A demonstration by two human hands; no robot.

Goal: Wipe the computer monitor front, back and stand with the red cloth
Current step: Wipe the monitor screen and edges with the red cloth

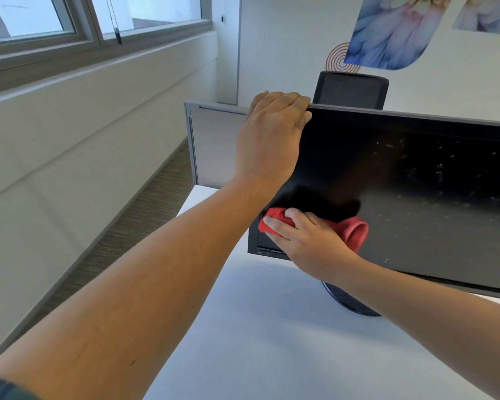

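A black computer monitor (pixel 416 192) stands on a white desk (pixel 272 342), its dark screen speckled with pale spots on the right half. My left hand (pixel 272 134) grips the monitor's top left corner, fingers curled over the top edge. My right hand (pixel 306 241) presses a bunched red cloth (pixel 352 229) flat against the lower left part of the screen. The round dark base of the stand (pixel 347 301) shows under the monitor, partly hidden by my right forearm. The monitor's back is hidden.
A black chair headrest (pixel 350 88) rises behind the monitor. A grey partition panel (pixel 214 140) borders the desk's far left end. Windows (pixel 70 21) line the wall at the left, above a carpeted floor strip (pixel 145 209).
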